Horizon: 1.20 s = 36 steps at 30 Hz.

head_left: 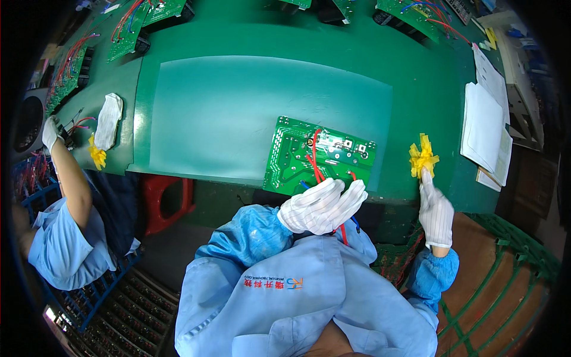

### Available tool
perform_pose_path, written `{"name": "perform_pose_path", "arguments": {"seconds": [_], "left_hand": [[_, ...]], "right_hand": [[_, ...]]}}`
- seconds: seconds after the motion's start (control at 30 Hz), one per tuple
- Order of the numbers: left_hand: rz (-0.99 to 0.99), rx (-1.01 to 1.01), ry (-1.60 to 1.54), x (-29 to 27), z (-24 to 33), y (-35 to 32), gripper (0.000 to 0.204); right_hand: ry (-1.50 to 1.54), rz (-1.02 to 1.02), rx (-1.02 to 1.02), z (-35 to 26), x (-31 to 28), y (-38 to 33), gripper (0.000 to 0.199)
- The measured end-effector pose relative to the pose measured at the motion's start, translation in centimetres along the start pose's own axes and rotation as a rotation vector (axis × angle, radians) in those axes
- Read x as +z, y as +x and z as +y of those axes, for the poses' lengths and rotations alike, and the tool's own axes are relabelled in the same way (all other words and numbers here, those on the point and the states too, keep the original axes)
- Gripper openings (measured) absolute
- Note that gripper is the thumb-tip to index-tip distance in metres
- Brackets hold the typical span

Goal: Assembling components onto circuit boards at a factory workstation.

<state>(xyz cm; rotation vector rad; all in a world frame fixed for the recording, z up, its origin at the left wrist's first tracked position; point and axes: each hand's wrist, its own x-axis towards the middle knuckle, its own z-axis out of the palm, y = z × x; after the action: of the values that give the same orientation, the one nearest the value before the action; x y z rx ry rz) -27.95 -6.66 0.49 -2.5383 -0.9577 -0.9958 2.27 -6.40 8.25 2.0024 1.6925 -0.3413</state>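
Red wires [315, 160] seem joined to the rectangular green circuit board [285, 156] at the near edge of the green desk [416, 107]; crinkled yellow strips [423, 157] appear unapplied. White-gloved left hand [324, 208]: fingers together; white-gloved right hand [436, 208]: pinch unclear.

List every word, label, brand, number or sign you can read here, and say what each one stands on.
Light blue jacket, chest: a row of red characters, smaller lettering and an orange-and-blue emblem; wording not copied here.
Green circuit board by the left hand: any markings are too small to read.
White papers at the right: no text can be made out.
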Motion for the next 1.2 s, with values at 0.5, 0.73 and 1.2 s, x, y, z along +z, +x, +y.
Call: {"name": "perform_pose_path", "arguments": {"seconds": [0.5, 0.73, 1.2], "left_hand": [[-0.231, -0.008, -0.127, -3.9, -4.7, 7.9, 0.037], [-0.752, -0.233, -0.794, 2.8, -10.1, 12.8, 0.044], [-0.578, -0.021, -0.082, -4.5, -1.7, 12.2, 0.036]], "right_hand": [[0.714, 0.619, -0.213, 1.9, 0.9, -2.9, 0.054], [1.054, 0.541, -0.177, -0.8, 2.0, -3.7, 0.045], [0.892, 0.630, -0.472, -2.7, 3.6, -1.2, 0.035]]}}
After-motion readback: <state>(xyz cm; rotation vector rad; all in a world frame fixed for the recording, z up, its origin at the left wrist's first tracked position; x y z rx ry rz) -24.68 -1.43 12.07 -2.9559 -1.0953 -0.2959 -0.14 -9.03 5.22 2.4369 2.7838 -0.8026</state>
